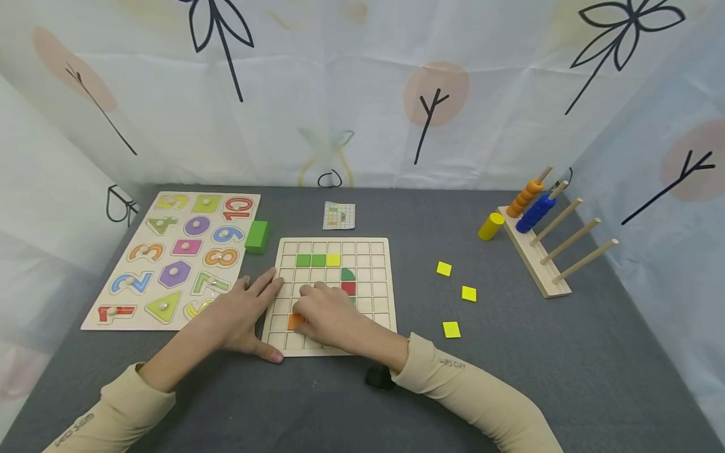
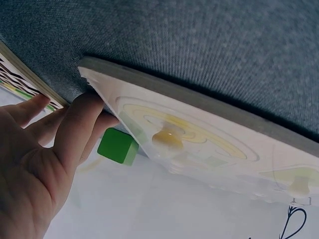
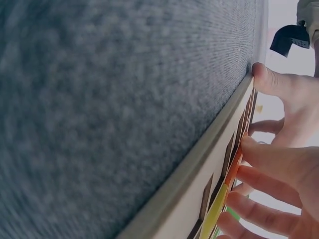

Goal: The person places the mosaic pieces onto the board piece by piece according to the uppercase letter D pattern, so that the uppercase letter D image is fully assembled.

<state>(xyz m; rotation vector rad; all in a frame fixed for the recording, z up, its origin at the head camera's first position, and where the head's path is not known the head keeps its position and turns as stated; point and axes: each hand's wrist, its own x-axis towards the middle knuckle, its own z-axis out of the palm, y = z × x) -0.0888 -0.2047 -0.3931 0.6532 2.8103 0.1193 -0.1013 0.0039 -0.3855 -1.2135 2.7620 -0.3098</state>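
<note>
A wooden grid board point(image 1: 381, 248) lies flat in the middle of the table. My left hand point(image 1: 240, 318) spreads along its left side, the thumb at the near left corner and the fingertips at the left edge. Over the board's lower left, my right hand point(image 1: 331, 314) has thumb and fingertips on an orange tile point(image 1: 295, 321), pinching it at a grid cell. A yellow tile point(image 3: 214, 214) shows under the fingers in the right wrist view. Further up sit green tiles point(image 1: 303, 260), another yellow tile point(image 1: 333, 260) and a red tile point(image 1: 348, 288); my right hand hides some cells.
A number-and-shape puzzle board point(image 1: 189, 264) lies left, with a green block point(image 1: 257, 237) at its right edge. Behind the grid is a pattern card point(image 1: 338, 216). Yellow tiles point(image 1: 451, 329) lie right, near a peg stand point(image 1: 538, 258) with beads and a yellow cylinder point(image 1: 491, 226).
</note>
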